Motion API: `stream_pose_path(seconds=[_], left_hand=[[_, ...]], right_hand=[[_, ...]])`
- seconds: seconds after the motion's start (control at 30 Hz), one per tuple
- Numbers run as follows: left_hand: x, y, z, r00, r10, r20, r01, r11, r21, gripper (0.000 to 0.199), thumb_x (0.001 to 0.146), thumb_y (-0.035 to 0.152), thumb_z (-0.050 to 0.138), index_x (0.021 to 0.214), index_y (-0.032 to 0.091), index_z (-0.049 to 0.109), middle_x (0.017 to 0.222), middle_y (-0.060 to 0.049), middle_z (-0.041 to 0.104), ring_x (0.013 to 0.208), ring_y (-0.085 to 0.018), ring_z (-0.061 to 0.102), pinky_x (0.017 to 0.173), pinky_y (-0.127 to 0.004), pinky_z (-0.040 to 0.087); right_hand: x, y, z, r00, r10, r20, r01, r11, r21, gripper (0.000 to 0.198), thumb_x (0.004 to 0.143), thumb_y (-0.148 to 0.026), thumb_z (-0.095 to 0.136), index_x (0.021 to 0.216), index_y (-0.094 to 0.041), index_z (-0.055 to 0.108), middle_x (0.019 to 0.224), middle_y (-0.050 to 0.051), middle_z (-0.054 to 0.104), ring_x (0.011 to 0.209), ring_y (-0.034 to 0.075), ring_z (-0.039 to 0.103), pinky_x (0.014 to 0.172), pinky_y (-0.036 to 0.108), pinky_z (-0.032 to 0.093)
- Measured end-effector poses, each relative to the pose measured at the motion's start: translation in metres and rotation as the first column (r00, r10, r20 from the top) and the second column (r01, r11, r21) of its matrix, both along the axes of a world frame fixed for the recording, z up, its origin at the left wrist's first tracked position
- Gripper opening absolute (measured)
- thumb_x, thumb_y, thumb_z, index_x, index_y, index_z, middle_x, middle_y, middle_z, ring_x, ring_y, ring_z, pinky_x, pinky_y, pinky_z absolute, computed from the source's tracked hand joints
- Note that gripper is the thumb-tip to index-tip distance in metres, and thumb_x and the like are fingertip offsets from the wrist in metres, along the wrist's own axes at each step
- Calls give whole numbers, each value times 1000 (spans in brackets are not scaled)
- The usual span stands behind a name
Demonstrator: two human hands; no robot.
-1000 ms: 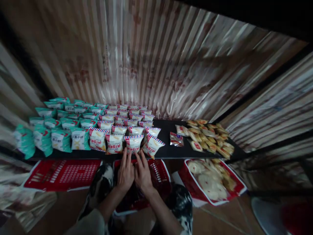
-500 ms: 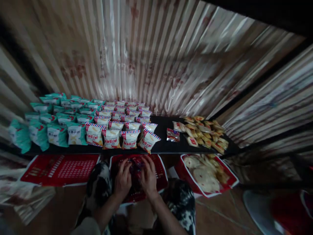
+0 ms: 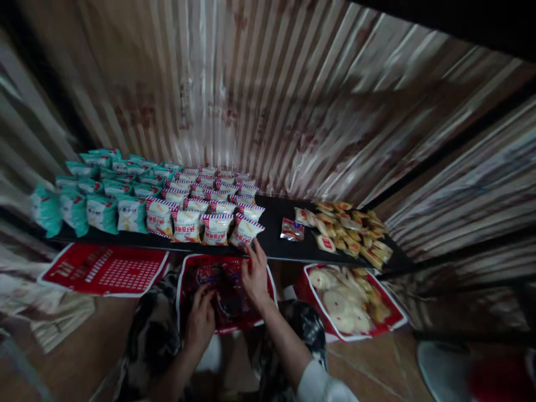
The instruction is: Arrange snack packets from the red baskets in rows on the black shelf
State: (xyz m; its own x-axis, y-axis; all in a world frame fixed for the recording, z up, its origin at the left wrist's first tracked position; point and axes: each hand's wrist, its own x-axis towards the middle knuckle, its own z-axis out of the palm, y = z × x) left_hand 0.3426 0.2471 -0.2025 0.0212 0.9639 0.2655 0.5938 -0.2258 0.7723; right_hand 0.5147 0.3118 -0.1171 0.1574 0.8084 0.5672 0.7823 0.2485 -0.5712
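Note:
My right hand [image 3: 256, 274] is raised at the shelf's front edge, fingers apart, its fingertips at the foot of the rightmost front white snack bag [image 3: 247, 230]. That bag is printed red, with a striped top edge, and leans a little. Over the left part of the middle red basket [image 3: 179, 301] is my left hand [image 3: 202, 317], its fingers loosely stretched above dark shiny packets [image 3: 230, 296]. Nothing shows in its grip, though the light is dim there. On the shelf, right of the white bags, lies one small red and silver packet [image 3: 292, 229].
The black shelf [image 3: 272, 245] carries rows of teal bags [image 3: 101, 214] at left and a pile of small yellow packets [image 3: 349, 231] at right. Below stand a red basket [image 3: 113, 270] on the left and another [image 3: 312, 296] holding pale round packs [image 3: 339, 307]. Corrugated sheeting [image 3: 234, 84] stands behind.
My hands have moved apart from among the dark packets in the middle basket. The right hand has risen to the front white bag; the left has drawn slightly back. The view has shifted a little.

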Motion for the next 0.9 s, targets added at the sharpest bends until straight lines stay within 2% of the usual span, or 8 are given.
stream_pose_path(seconds=[0.13,0.33,0.53,0.67,0.77,0.9], left_hand=[[4,-16,-4,997,72,-6,-72,997,-23,40,81,10,35,107,17,65,123,-12,59,109,-20,63,91,-36,55],[20,-33,-10,991,130,-32,-132,991,-37,40,82,13,33,106,18,66,121,-11,62,107,-20,64,91,-36,55],[35,-44,-23,983,177,-50,-177,984,9,41,82,13,32,102,16,67,115,-11,65,105,-20,65,89,-35,56],[42,-48,-29,982,183,-55,-183,983,3,38,82,16,35,102,17,67,115,-11,65,99,-20,67,86,-36,58],[44,-50,-31,983,181,-40,-181,983,1,35,84,19,36,99,19,67,114,-10,65,96,-20,68,85,-35,58],[44,-50,-30,986,154,-60,-156,987,-28,35,84,19,35,100,19,66,113,-11,65,98,-20,67,88,-36,56]], right_hand=[[11,5,2,997,78,7,-78,997,-14,39,83,-13,43,117,-17,60,143,14,43,132,25,40,106,50,38],[30,1,3,987,155,-33,-156,987,-31,29,86,-19,46,108,-18,64,143,12,44,132,25,41,106,47,39],[48,10,4,968,103,-229,-126,988,-86,32,91,-35,44,112,-18,62,145,14,42,133,25,41,107,46,36],[59,33,6,933,124,-339,-188,968,-164,39,91,-43,42,113,-18,61,144,14,43,133,24,41,110,44,32],[65,45,8,918,145,-369,-235,949,-212,41,90,-46,42,112,-18,61,141,13,47,131,23,44,110,43,32],[70,36,7,928,89,-361,-162,971,-177,41,91,-44,39,110,-17,62,137,14,51,129,23,45,109,43,32]])
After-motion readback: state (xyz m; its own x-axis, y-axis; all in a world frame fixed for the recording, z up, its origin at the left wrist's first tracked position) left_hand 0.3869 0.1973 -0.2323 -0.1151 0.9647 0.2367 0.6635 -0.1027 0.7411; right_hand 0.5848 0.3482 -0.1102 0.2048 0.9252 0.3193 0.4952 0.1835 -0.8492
